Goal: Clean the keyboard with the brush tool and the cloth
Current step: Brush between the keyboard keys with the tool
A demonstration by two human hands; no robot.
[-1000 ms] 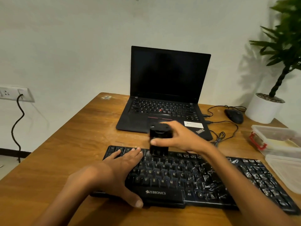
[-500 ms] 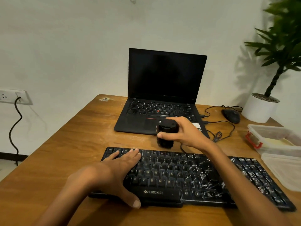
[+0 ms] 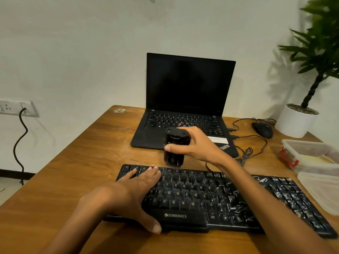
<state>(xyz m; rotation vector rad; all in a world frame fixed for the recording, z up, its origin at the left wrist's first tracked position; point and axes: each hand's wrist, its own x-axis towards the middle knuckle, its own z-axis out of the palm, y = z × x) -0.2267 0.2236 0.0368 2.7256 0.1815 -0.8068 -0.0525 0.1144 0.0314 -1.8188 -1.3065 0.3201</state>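
A black Zebronics keyboard [image 3: 216, 197] lies across the near part of the wooden table, its right half speckled with white debris. My left hand [image 3: 128, 193] rests flat on the keyboard's left end, fingers straight, thumb over the front edge. My right hand [image 3: 194, 143] grips a black cylindrical brush tool [image 3: 175, 147] upright. Its bristle end hangs just above the keyboard's top row, near my left fingertips. No cloth is in view.
An open black laptop [image 3: 185, 107] stands behind the keyboard. A black mouse [image 3: 262, 129] and tangled cables lie right of it, next to a white plant pot [image 3: 295, 121]. Plastic containers [image 3: 311, 154] sit at the right edge. A wall socket with a cord is at the left.
My right hand carried the brush tool from over the top key rows back toward the laptop, then forward again to the top row's edge. My left hand stayed on the keyboard.
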